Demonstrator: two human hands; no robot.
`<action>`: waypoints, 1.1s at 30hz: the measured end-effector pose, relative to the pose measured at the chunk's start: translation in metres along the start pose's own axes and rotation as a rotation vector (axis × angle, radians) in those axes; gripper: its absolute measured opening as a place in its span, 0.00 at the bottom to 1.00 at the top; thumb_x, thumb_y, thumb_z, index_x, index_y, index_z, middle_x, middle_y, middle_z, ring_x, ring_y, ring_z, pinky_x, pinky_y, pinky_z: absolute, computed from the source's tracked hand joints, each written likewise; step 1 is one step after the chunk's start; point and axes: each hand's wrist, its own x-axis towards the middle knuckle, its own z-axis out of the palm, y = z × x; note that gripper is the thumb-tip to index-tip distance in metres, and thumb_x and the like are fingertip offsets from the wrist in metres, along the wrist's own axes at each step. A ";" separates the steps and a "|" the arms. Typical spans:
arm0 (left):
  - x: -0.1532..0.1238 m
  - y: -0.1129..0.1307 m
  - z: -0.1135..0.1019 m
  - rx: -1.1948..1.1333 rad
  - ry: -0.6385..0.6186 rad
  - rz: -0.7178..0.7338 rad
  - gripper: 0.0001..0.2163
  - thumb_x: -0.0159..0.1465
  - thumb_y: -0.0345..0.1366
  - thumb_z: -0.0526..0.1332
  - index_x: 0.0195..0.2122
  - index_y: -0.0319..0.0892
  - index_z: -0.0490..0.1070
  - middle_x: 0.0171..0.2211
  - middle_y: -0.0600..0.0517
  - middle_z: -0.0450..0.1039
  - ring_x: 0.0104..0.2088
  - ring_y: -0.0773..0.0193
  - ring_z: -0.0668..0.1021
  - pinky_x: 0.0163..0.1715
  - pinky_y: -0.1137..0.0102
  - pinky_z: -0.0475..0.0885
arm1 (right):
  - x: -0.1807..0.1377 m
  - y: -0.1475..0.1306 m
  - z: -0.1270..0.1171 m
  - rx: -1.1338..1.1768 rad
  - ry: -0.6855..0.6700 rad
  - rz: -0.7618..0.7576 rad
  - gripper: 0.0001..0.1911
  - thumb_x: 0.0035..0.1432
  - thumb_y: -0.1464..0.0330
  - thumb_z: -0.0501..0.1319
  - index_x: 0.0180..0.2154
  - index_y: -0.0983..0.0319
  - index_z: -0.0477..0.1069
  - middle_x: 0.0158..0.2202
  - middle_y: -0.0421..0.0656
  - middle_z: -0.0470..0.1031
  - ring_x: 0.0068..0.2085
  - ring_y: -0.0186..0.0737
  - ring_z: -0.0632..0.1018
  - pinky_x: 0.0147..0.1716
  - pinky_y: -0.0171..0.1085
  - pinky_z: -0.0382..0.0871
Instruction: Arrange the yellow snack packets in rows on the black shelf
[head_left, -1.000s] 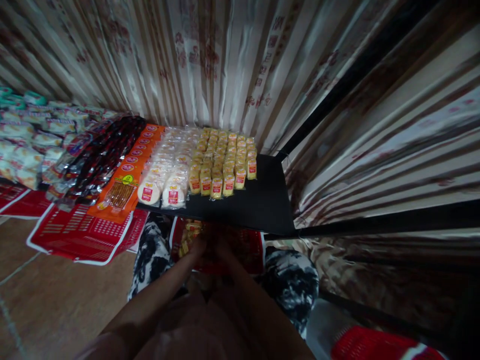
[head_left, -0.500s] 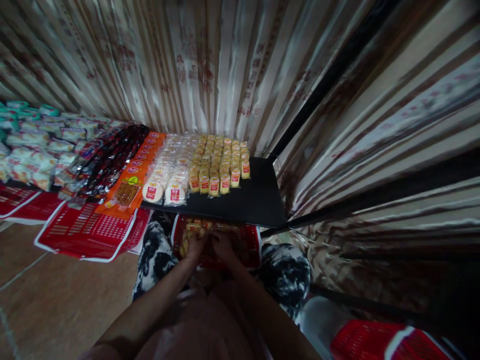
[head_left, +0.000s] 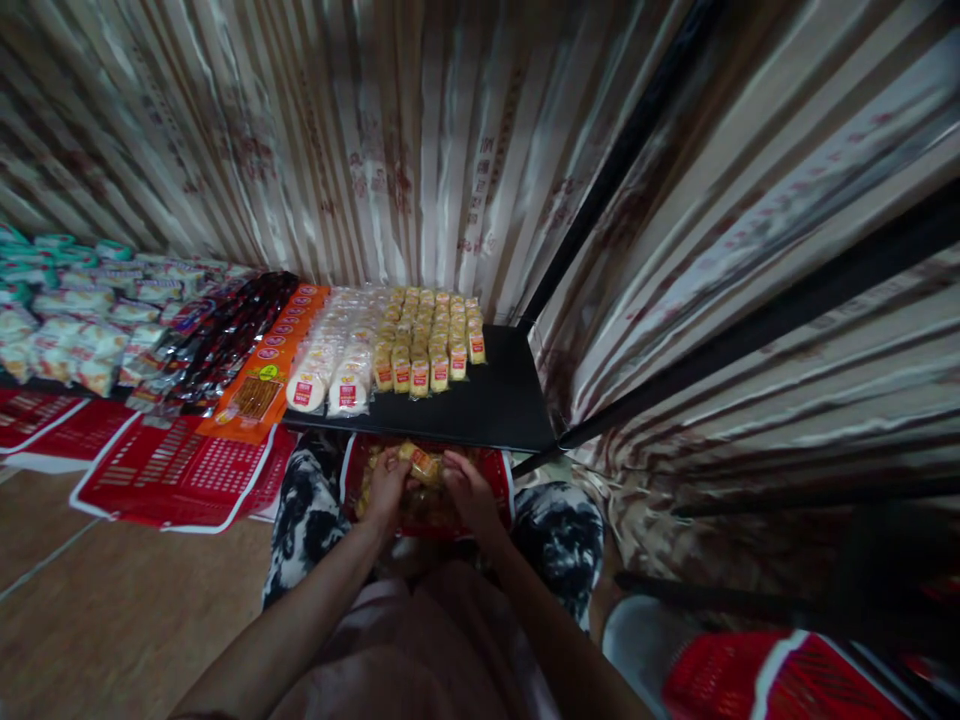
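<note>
A small yellow wrapped snack packet with a red label lies tilted between my two hands, above a red basket with a white rim. My left hand is closed on the packet's left end. At its right end, my right hand pinches with thumb and fingers. More yellow packets show dimly in the basket below, partly hidden by my hands. On the black shelf just beyond, similar yellow packets stand in neat rows.
Left of the yellow rows are bagged white round snacks, an orange snack bag, dark packets and white packets. Red baskets sit below the shelf at left. Black poles and a striped curtain border the shelf.
My hands have lifted slightly out of the basket and moved apart, bringing up a yellow snack packet between them. The view has shifted a little.
</note>
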 end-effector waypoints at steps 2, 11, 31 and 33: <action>-0.005 0.005 0.005 -0.031 -0.015 0.000 0.18 0.52 0.27 0.60 0.45 0.41 0.62 0.30 0.53 0.71 0.28 0.69 0.75 0.27 0.75 0.72 | -0.002 -0.005 0.000 0.118 -0.022 0.053 0.22 0.51 0.61 0.58 0.49 0.60 0.67 0.49 0.49 0.72 0.47 0.44 0.75 0.46 0.43 0.70; -0.018 0.022 0.021 -0.092 -0.061 0.001 0.20 0.51 0.27 0.61 0.46 0.43 0.63 0.37 0.50 0.72 0.34 0.67 0.76 0.31 0.73 0.72 | 0.000 -0.023 -0.003 0.327 0.010 0.133 0.24 0.46 0.63 0.62 0.47 0.60 0.67 0.48 0.50 0.71 0.44 0.45 0.76 0.39 0.41 0.73; -0.010 0.001 0.089 0.180 -0.273 0.144 0.19 0.47 0.35 0.64 0.41 0.40 0.65 0.27 0.54 0.71 0.22 0.71 0.72 0.25 0.74 0.68 | 0.041 -0.054 -0.039 0.451 0.211 -0.034 0.29 0.46 0.63 0.64 0.52 0.59 0.63 0.41 0.43 0.75 0.41 0.38 0.76 0.42 0.37 0.71; -0.003 0.001 0.095 0.293 -0.191 0.265 0.18 0.50 0.34 0.62 0.43 0.41 0.66 0.34 0.51 0.71 0.26 0.70 0.73 0.28 0.74 0.69 | 0.060 -0.052 -0.048 0.399 0.246 -0.062 0.30 0.47 0.62 0.63 0.53 0.59 0.62 0.41 0.44 0.75 0.40 0.39 0.76 0.41 0.38 0.72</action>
